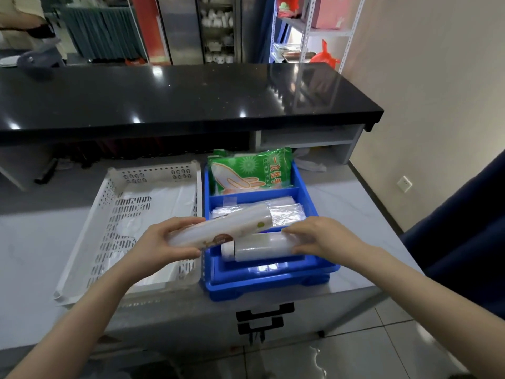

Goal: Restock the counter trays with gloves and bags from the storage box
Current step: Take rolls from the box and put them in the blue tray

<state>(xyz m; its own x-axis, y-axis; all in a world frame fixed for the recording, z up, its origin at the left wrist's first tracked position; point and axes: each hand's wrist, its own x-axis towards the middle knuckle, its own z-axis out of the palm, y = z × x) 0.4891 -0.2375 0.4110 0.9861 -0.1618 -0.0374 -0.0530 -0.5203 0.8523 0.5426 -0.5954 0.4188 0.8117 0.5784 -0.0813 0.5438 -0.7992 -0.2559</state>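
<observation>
A roll of bags (218,228) is gripped by the left hand (161,247) above the blue tray's (267,280) near edge. A second roll (259,246), lying in the front compartment, is clasped by the right hand (325,239). A green glove pack (251,170) stands in the back compartment. A white basket (114,192) sits beside it on the table (363,228).

A roll of bags (218,228) is being held by the left hand (161,247) above the blue tray (273,280); a second roll (262,246) is being gripped in its front compartment by the right hand (322,239). A green glove pack (251,170) is being kept at the back.
</observation>
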